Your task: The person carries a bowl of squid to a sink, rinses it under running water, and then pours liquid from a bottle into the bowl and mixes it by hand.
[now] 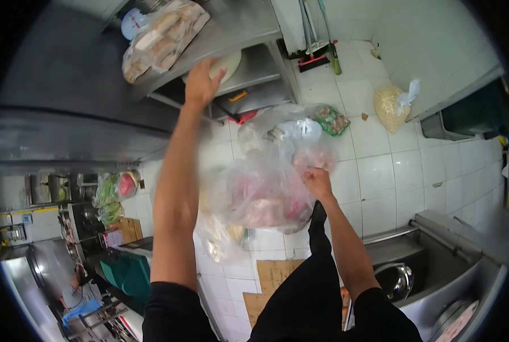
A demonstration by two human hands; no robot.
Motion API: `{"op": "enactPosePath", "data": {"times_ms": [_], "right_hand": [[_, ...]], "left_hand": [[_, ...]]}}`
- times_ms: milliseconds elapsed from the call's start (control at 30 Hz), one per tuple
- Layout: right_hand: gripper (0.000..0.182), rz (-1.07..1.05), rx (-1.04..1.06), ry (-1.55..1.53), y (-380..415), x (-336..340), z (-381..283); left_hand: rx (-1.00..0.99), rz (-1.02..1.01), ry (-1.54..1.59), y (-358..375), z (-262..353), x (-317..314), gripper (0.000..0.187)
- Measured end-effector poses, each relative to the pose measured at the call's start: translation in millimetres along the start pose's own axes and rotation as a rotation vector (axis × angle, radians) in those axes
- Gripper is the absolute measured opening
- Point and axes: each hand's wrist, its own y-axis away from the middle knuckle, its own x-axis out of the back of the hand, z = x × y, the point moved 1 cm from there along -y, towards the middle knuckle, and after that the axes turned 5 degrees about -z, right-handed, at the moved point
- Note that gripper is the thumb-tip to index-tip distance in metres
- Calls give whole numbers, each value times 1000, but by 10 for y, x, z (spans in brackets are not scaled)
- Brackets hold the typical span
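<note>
The right hand [317, 181] pinches the gathered neck of a clear plastic bag [266, 194] of food hanging above the tiled floor [380, 171], soft, saggy, probably heavy, best held there, while the left hand [202, 82], fingers spread, touches the steel shelf [249, 68].

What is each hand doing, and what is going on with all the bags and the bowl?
Left hand: raised, touching the pale plate on the steel shelf.
Right hand: grip shut on the clear plastic bags.
Clear plastic bags: bunched together, hanging, filled with food.
Bag of buns: lying on the shelf top.
White bag: knotted, sitting on the tiled floor.
Metal bowl: in the sink, contents unclear.
</note>
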Motion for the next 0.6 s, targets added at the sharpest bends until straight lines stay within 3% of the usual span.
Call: {"op": "enactPosePath", "data": {"times_ms": [33, 100, 133, 200, 233, 300, 367, 400, 600], "right_hand": [[24, -55, 18, -46, -275, -44, -32], [19, -150, 75, -249, -811, -222, -107], [19, -157, 83, -248, -1076, -228, -285], [15, -314, 102, -228, -1658, -290, -679], [15, -334, 115, -229, -1985, -383, -857], [19, -359, 276, -182, -2693, -627, -1215], [17, -358, 230, -135, -3457, -1010, -1699], [15, -257, 290, -357, -3878, -1400, -1837], [14, -213, 181, -647, -4010, -2436, -2640]], "left_hand": [[-2, -4, 5, -373, -144, -140, 45], [-166, -70, -232, -940, -448, -344, 68], [-159, -65, -238, -1085, -468, -373, 68], [-272, -386, -445, -1236, -457, -501, 86], [-253, -387, -459, -1329, -539, -515, 86], [-395, -409, -338, -1427, -699, -574, 99], [-378, -432, -330, -1433, -720, -564, 97], [-378, -430, -295, -1443, -733, -551, 97], [-332, -396, -184, -1432, -764, -543, 94]]}}
